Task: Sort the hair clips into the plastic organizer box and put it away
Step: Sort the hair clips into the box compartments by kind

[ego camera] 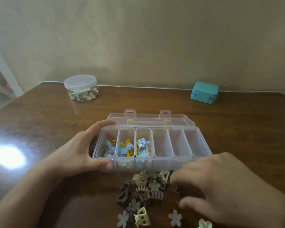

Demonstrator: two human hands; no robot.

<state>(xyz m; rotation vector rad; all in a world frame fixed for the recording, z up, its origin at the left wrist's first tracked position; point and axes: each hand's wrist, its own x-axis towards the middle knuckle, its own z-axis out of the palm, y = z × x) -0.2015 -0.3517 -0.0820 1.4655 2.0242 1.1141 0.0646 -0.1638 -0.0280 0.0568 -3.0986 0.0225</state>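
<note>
A clear plastic organizer box point(202, 145) lies open at mid-table, its lid point(179, 118) folded back. Its three left compartments hold blue and yellow clips point(142, 148); the compartments to the right look empty. My left hand point(82, 150) grips the box's left end, thumb on the front wall and fingers round the back corner. In front of the box lies a pile of brown, cream and grey hair clips point(145, 190), flower and claw shapes. My right hand point(224, 186) hovers blurred over the pile's right side, fingers loosely bent; whether it holds a clip is unclear.
A round clear jar point(81, 88) with a lid and small trinkets stands at the back left. A teal case point(204, 92) sits at the back right by the wall. The wooden table point(39, 120) shows a bright glare spot on the left.
</note>
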